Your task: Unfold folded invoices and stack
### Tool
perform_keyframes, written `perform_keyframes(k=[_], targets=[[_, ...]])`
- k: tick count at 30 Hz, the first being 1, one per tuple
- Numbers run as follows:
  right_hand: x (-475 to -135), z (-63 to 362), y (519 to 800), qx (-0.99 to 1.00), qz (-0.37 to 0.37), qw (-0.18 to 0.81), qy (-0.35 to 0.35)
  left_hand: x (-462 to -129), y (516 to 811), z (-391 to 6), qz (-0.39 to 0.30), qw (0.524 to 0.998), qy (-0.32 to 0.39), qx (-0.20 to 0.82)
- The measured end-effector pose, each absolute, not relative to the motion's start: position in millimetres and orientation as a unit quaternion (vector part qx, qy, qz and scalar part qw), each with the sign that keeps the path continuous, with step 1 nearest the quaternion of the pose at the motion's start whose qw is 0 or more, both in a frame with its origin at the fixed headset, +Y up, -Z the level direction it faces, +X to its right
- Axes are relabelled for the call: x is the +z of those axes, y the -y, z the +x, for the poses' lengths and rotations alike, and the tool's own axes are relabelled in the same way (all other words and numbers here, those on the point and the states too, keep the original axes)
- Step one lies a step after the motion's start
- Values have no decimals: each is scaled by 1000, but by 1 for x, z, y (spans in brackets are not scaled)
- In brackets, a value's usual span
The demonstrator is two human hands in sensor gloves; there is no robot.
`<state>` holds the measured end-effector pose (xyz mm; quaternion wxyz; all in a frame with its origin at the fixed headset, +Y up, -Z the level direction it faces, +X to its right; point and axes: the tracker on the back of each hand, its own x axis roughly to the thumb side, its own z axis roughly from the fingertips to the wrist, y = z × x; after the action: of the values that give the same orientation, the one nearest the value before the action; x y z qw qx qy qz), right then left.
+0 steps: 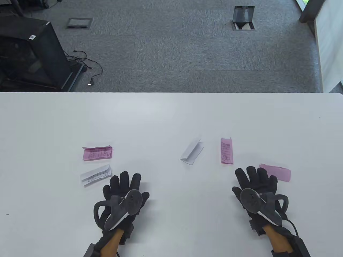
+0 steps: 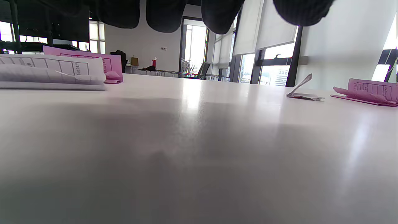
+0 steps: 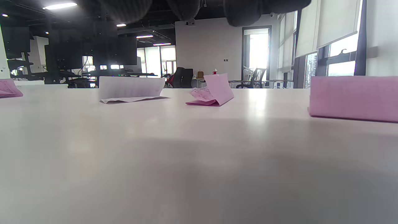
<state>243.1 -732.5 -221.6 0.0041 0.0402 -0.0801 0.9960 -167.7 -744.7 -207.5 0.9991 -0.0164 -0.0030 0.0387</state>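
Several folded invoices lie on the white table (image 1: 160, 120). At left are a pink one (image 1: 97, 153) and a white one (image 1: 95, 175); both show in the left wrist view, white (image 2: 53, 72) and pink (image 2: 108, 63). At centre-right are a white one (image 1: 191, 151) and a pink one (image 1: 226, 150); they show in the right wrist view, white (image 3: 130, 88) and pink (image 3: 213, 91). A third pink one (image 1: 277, 172) lies at the right fingertips and shows in the right wrist view (image 3: 354, 98). My left hand (image 1: 126, 188) and right hand (image 1: 254, 179) lie flat, fingers spread, holding nothing.
The table's far edge (image 1: 171, 92) runs across the middle of the table view, with grey carpet beyond. A black cabinet (image 1: 26, 53) with cables stands on the floor at far left. Bare tabletop lies between the two hands.
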Motion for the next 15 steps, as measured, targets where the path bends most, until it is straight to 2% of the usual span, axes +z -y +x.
perform_keyframes(k=[15], targets=[[-223, 243, 736, 997, 39, -2, 64, -207, 745, -167, -15, 999, 8, 50]])
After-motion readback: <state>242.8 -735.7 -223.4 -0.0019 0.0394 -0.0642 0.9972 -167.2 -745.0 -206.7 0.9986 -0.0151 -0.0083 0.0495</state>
